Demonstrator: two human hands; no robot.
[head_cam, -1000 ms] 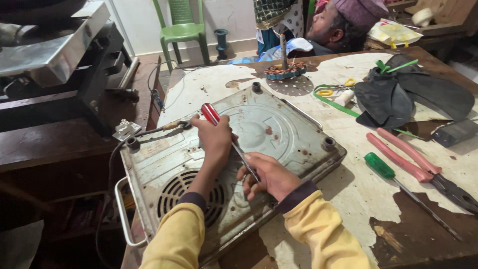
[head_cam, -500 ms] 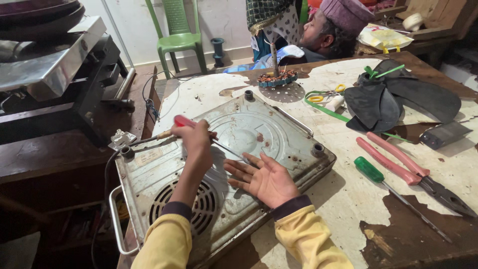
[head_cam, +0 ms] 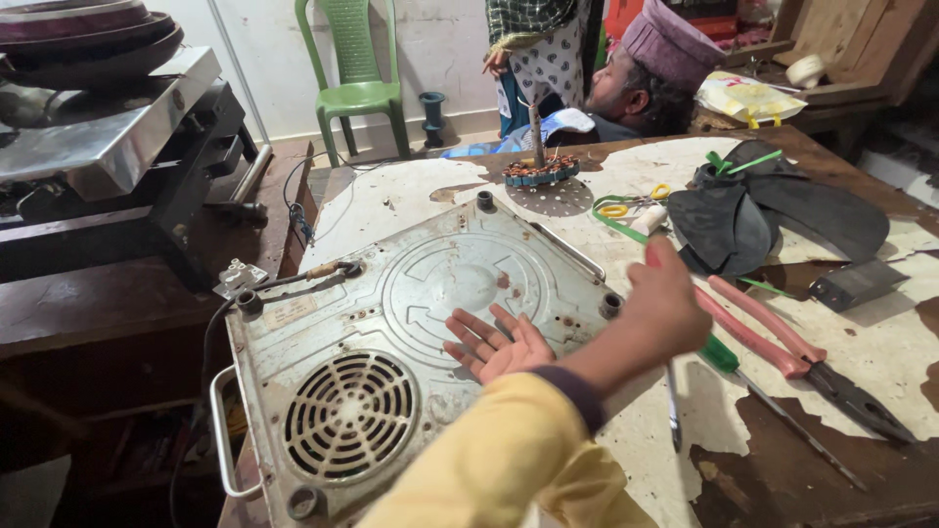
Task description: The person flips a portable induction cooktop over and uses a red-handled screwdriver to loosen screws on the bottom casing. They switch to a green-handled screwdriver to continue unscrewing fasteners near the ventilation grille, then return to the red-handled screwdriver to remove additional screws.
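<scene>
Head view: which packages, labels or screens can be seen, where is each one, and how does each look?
Label sticker: on the upturned cooker base, near its cable entry; small pale rectangle, worn.
Plastic packet: on the far wooden bench, top right; crumpled, yellow and white.
Screens or signs: none in view.

Green plastic chair (head_cam: 357,83), white wall (head_cam: 440,44)
</scene>
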